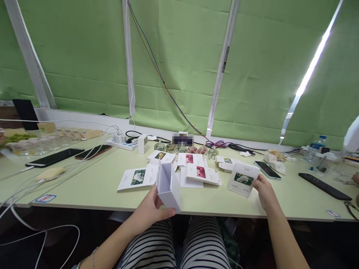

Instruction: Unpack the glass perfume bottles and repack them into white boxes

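My left hand (153, 209) is closed around a white open-topped box (169, 186), tilted over the table's front edge, its hollow inside showing. To the right, my right hand (265, 190) grips the side of a white carton printed with a white flower (243, 180), held upright close to the tabletop. Between them lie flattened cartons with pink flower pictures (200, 172), partly overlapping. A flat carton with a white flower (137, 177) rests just left of the open box. Behind these, several small round glass jars (181, 148) stand in a row.
A small upright white box (143, 144) stands near a power strip (121, 142). Phones (54, 157) and white cables lie on the left. Another phone (267, 169), a black bar-shaped device (324, 185) and a water bottle (318, 145) are on the right. Green blinds (179, 56) hang behind the table.
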